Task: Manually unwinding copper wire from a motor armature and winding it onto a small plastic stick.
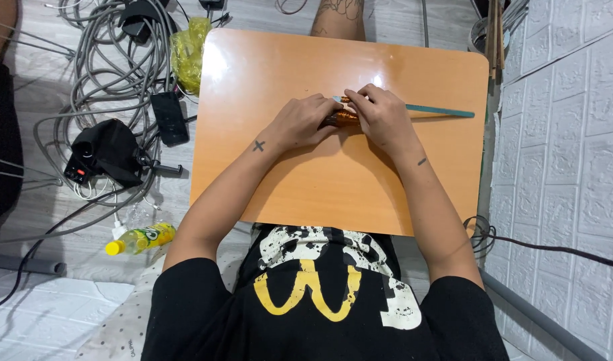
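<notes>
I see a small shiny copper-brown wrapped object (341, 117) lying near the middle of the orange wooden bench (333, 194), pinned between both hands. My left hand (299, 124) is curled closed on its left end, I think to keep it from rolling. My right hand (381, 113) covers the other end, fingers bent and pinching it. A long thin teal stick (440, 110) comes out from under the right hand. On the floor to the left lie grey cables (106, 67) and a yellow bottle (140, 238).
</notes>
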